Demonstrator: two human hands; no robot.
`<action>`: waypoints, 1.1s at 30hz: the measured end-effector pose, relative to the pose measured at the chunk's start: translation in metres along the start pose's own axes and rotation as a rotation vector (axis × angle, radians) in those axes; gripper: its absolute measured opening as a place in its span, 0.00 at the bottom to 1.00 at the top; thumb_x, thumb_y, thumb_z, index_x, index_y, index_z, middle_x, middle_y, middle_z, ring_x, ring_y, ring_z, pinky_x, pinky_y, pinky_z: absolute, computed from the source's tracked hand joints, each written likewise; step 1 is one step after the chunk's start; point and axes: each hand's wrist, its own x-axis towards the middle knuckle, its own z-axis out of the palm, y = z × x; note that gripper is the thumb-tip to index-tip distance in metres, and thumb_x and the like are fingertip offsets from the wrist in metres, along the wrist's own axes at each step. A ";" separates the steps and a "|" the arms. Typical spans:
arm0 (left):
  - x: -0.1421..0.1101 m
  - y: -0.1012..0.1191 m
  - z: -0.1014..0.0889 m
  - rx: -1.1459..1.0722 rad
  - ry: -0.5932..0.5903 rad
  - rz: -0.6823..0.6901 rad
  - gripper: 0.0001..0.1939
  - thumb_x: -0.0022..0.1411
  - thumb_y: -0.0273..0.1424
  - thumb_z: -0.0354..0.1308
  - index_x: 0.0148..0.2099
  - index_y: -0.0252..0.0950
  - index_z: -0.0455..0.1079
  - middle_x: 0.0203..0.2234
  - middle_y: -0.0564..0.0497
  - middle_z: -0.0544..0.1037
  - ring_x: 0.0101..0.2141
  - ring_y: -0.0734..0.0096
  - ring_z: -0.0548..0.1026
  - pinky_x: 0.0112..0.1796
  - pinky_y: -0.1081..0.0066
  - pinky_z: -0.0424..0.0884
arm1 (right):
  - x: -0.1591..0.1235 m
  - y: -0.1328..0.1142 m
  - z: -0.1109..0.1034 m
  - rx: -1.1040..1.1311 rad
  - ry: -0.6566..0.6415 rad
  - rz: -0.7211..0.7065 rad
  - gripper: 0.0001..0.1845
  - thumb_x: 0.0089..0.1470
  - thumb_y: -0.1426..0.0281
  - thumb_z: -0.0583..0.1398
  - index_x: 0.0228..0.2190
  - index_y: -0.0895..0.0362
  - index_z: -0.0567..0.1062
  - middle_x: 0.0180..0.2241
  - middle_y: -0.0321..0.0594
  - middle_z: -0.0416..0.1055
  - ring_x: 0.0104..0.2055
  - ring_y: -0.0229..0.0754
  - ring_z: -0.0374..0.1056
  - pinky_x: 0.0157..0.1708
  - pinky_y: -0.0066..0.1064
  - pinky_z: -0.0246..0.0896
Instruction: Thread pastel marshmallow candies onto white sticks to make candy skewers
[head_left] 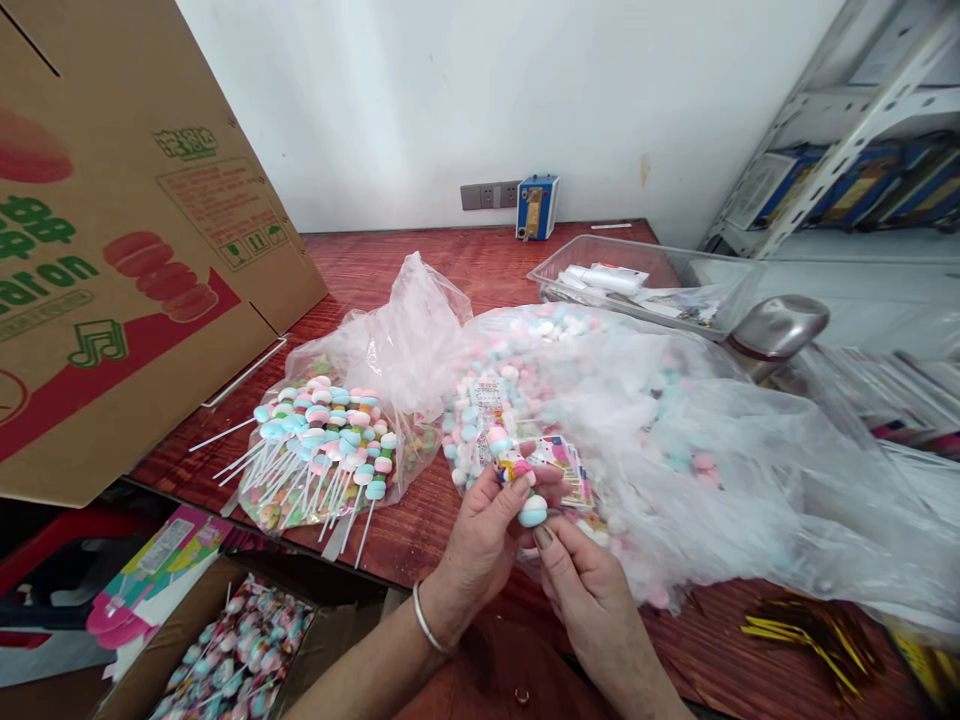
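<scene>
Left hand (487, 525) and right hand (589, 585) (nearly closed) pinch a marshmallow skewer (533, 511).

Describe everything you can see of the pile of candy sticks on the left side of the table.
The pile of candy sticks lies loosely overlapped on a clear plastic bag with small multicoloured bits inside. Rounded, soft-looking pieces in pink, white and pale blue, many two-toned, crowd together, with some green and orange ones among them. Thin white sticks fan out mostly toward the near edge of the table; one points out left. The overlap hides the exact count.
</scene>
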 end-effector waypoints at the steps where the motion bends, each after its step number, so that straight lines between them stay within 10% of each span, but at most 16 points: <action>1: 0.001 0.003 -0.001 -0.041 -0.042 0.003 0.22 0.57 0.31 0.66 0.54 0.37 0.69 0.43 0.44 0.79 0.41 0.63 0.78 0.35 0.72 0.72 | 0.000 -0.001 -0.001 -0.038 0.008 -0.022 0.18 0.65 0.57 0.52 0.29 0.56 0.69 0.20 0.29 0.54 0.21 0.33 0.48 0.21 0.26 0.42; 11: 0.027 0.018 0.003 -0.268 0.067 0.133 0.15 0.62 0.34 0.62 0.50 0.33 0.71 0.21 0.59 0.65 0.22 0.82 0.65 0.33 0.75 0.70 | -0.003 0.004 0.000 -0.075 0.002 0.031 0.20 0.65 0.56 0.49 0.31 0.56 0.71 0.19 0.28 0.55 0.21 0.35 0.52 0.22 0.26 0.47; 17: 0.015 -0.005 0.009 -0.175 0.108 0.074 0.17 0.60 0.37 0.64 0.49 0.36 0.69 0.24 0.56 0.69 0.24 0.78 0.68 0.24 0.78 0.64 | -0.001 0.000 0.006 -0.328 0.189 -0.155 0.18 0.65 0.62 0.50 0.25 0.55 0.67 0.23 0.34 0.66 0.25 0.37 0.60 0.25 0.26 0.54; 22: 0.023 0.007 0.002 -0.242 0.132 0.105 0.17 0.56 0.35 0.68 0.45 0.35 0.71 0.30 0.52 0.74 0.32 0.74 0.74 0.37 0.72 0.72 | -0.002 0.004 0.003 -0.526 0.203 -0.278 0.17 0.66 0.65 0.50 0.30 0.56 0.72 0.22 0.33 0.69 0.23 0.37 0.63 0.24 0.26 0.54; 30: 0.030 0.022 0.011 -0.314 0.206 0.087 0.07 0.59 0.30 0.64 0.38 0.33 0.70 0.22 0.57 0.66 0.21 0.82 0.65 0.29 0.77 0.71 | -0.002 0.014 0.004 -1.106 0.443 -0.778 0.11 0.64 0.73 0.56 0.41 0.66 0.77 0.22 0.40 0.75 0.21 0.41 0.68 0.25 0.32 0.52; 33: 0.028 0.018 0.013 -0.325 0.234 0.070 0.09 0.61 0.33 0.63 0.35 0.34 0.67 0.21 0.58 0.65 0.20 0.82 0.63 0.27 0.78 0.68 | -0.002 0.013 0.004 -1.071 0.464 -0.763 0.11 0.64 0.73 0.56 0.42 0.65 0.77 0.22 0.41 0.75 0.21 0.40 0.66 0.24 0.32 0.53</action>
